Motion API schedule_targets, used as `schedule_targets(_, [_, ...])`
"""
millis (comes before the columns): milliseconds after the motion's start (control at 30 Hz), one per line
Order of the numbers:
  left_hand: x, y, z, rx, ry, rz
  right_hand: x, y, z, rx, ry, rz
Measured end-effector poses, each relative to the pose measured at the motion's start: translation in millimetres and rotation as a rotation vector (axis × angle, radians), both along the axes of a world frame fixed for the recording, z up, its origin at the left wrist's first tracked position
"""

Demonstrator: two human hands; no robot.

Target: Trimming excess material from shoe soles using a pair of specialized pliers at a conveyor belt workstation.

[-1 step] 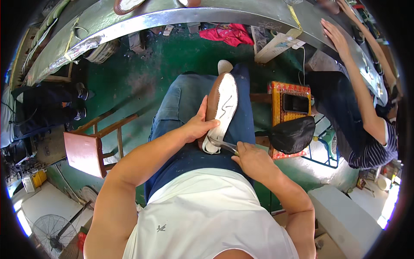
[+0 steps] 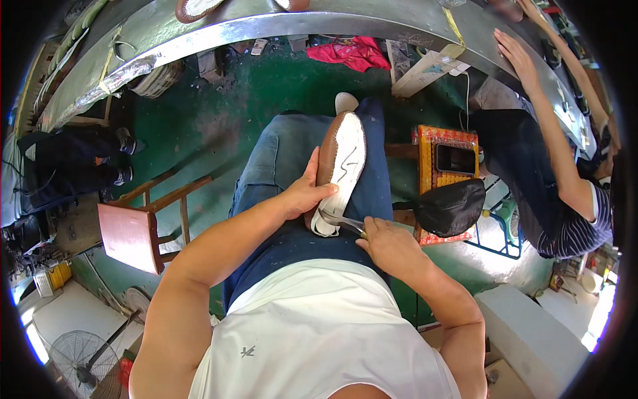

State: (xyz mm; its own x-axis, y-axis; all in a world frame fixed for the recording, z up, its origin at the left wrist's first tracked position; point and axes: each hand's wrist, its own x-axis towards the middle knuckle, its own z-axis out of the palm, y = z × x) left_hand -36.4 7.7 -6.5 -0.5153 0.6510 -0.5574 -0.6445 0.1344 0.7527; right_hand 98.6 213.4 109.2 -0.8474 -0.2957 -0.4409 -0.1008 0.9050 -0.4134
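Bracing shoe [image 2: 342, 166] sole-up on lap, left hand [image 2: 304, 194] wrapped round its side | right hand [image 2: 389, 243] closed on metal tool [image 2: 344, 223] at heel; keep strokes short, fingers clear

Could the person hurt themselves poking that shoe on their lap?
Maybe. The right hand presses a metal tool into the heel of the shoe, close to the left hand gripping its side; a slip could jab those fingers. The shoe only rests on the thigh, so it might twist or slide.
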Motion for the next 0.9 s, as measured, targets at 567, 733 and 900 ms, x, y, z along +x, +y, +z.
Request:
schedule_targets(567, [0.1,-7.2,-4.9,0.066,-0.080,0.049,-0.1,-14.7,-24.3,-0.343,-0.138,-0.079])
schedule_targets(733, [6.2,-8.6,-11.3,0.034,-0.034,0.030,1.4,-25.6,4.5,-0.109,-0.118,-0.008])
schedule_targets(900, [3.2,-8.5,-9.7,0.070,-0.045,0.040,11.6,-16.8,-27.8,-0.173,0.021,0.009])
